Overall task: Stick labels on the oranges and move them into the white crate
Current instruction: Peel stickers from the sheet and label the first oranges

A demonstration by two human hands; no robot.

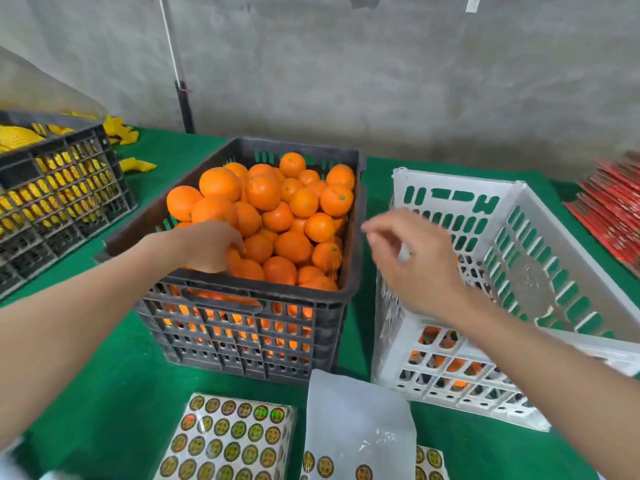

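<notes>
In the near-left corner of the black crate [242, 284], the left hand [207, 247] curls its fingers over one orange [232, 259] at the foot of the heaped oranges [277, 209]. The right hand [415, 265] hangs over the white crate [512, 192]. It is blurred and its fingers are loosely bent, and whether it pinches a label cannot be told. A few moved fruit [450, 365] show through the slots low in the white crate's near wall. Label sheets [235, 441] and a bare backing sheet [360, 420] lie on the green cloth [86, 375] at the near edge.

Likely hazards, judged from this arrangement:
- (a) The heap stands above the black crate's rim. Pulling a fruit from its foot may loosen the neighbours, which could roll over the edge onto the cloth.
- (b) A one-handed grasp over the top of a round, smooth fruit is shallow. A slip during the lift would drop and bruise it.
- (c) If the right hand carries no label, the orange may reach the white crate unmarked.
- (d) A label held on a fingertip may fold on itself or stick askew when pressed to the curved peel.
</notes>
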